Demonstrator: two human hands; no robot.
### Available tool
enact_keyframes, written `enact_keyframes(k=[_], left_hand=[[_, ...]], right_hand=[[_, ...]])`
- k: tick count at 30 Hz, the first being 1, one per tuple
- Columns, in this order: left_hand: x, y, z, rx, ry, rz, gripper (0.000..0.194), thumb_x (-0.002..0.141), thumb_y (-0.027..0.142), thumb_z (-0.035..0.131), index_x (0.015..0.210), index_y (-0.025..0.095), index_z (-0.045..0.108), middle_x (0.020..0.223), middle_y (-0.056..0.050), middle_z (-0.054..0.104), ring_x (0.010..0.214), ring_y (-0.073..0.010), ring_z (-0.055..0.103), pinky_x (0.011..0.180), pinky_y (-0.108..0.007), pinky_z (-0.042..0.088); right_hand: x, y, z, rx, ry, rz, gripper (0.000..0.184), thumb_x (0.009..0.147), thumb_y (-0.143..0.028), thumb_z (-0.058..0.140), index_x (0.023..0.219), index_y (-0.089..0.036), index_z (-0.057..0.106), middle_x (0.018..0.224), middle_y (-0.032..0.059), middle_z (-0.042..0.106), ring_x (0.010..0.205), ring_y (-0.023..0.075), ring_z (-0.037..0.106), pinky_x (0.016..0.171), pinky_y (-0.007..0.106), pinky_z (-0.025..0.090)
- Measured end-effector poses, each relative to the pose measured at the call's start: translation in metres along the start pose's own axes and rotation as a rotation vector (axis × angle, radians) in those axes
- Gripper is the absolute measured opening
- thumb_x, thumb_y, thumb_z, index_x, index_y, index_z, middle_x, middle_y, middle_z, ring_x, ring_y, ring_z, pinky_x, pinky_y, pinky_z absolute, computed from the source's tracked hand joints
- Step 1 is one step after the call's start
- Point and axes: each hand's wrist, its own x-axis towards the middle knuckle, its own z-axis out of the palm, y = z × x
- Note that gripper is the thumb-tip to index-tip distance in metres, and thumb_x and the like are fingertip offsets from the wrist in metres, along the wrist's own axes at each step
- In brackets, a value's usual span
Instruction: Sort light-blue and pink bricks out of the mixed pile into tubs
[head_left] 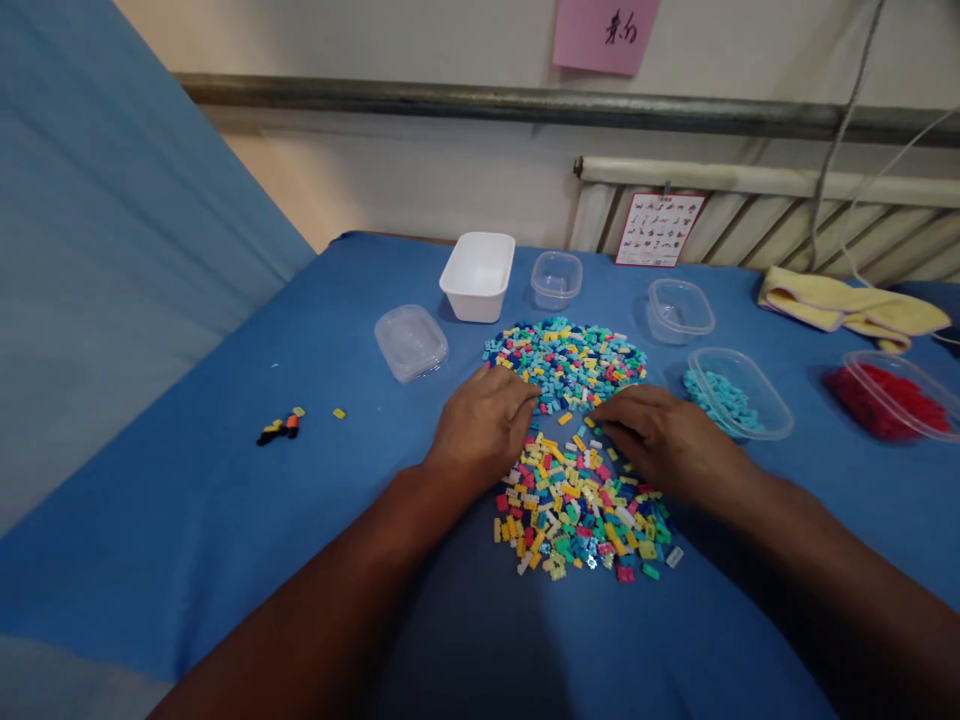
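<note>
My left hand (484, 428) rests at the left edge between two heaps of small toy bricks, its fingers curled together; whatever they hold is hidden. Across from it, my right hand (656, 435) is closed in a pinch at the right side of the gap, and I cannot make out anything in it. The far heap of bricks (566, 355) is mostly light blue and dark blue, mixed with pink and yellow. Nearer to me, the other heap of bricks (577, 500) is mostly yellow, green, white and pink. A few loose bricks (565, 419) lie between my hands.
Behind the heaps stand a white tub (478, 280) and clear containers (556, 280) (679, 312). Clear lids (411, 343) lie left. At right are tubs of light-blue bricks (724, 400) and red bricks (900, 400), plus a yellow cloth (847, 305). Several bricks (281, 428) lie far left.
</note>
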Motion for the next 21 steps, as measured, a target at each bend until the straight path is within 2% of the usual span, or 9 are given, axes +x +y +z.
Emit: enact_keyframes(k=[4, 9, 15, 18, 21], left_hand=[[0.002, -0.003, -0.007, 0.015, -0.005, -0.022, 0.021, 0.109, 0.022, 0.059, 0.118, 0.018, 0.077, 0.109, -0.008, 0.075, 0.105, -0.0239, 0.068, 0.095, -0.041, 0.056], [0.003, -0.011, -0.018, 0.031, -0.002, -0.083, 0.019, 0.107, 0.021, 0.062, 0.118, 0.019, 0.078, 0.109, -0.007, 0.076, 0.107, -0.0241, 0.069, 0.096, -0.042, 0.056], [0.003, -0.002, -0.009, -0.041, -0.083, -0.020, 0.022, 0.109, 0.026, 0.059, 0.118, 0.018, 0.077, 0.110, -0.009, 0.075, 0.106, -0.0234, 0.069, 0.095, -0.041, 0.058], [0.012, 0.010, -0.007, 0.040, -0.185, 0.032, 0.025, 0.110, 0.028, 0.056, 0.120, 0.018, 0.076, 0.109, -0.009, 0.074, 0.107, -0.0239, 0.068, 0.095, -0.040, 0.057], [0.029, 0.023, -0.009, 0.218, -0.389, 0.042, 0.028, 0.110, 0.029, 0.053, 0.112, 0.018, 0.078, 0.104, -0.011, 0.072, 0.102, -0.0258, 0.069, 0.085, -0.038, 0.056]], right_hand=[[-0.004, 0.003, -0.003, -0.010, -0.031, -0.005, 0.022, 0.108, -0.021, 0.058, 0.121, -0.019, 0.076, 0.116, 0.0139, 0.078, 0.105, 0.0291, 0.075, 0.087, 0.044, 0.063], [-0.001, 0.009, -0.003, 0.029, -0.041, -0.075, 0.023, 0.110, -0.022, 0.055, 0.109, -0.021, 0.078, 0.113, 0.0127, 0.078, 0.101, 0.0267, 0.074, 0.083, 0.040, 0.062], [0.001, 0.008, 0.000, -0.120, -0.087, -0.085, 0.017, 0.106, -0.015, 0.058, 0.102, -0.019, 0.073, 0.097, 0.0100, 0.073, 0.092, 0.0264, 0.070, 0.080, 0.038, 0.056], [0.000, 0.002, -0.001, -0.175, -0.125, -0.073, 0.016, 0.103, -0.010, 0.060, 0.092, -0.019, 0.068, 0.089, 0.0088, 0.069, 0.084, 0.0252, 0.067, 0.072, 0.036, 0.050], [-0.001, -0.001, -0.007, -0.134, -0.113, -0.076, 0.016, 0.102, -0.010, 0.061, 0.091, -0.020, 0.066, 0.086, 0.0069, 0.067, 0.075, 0.0215, 0.064, 0.065, 0.033, 0.044]])
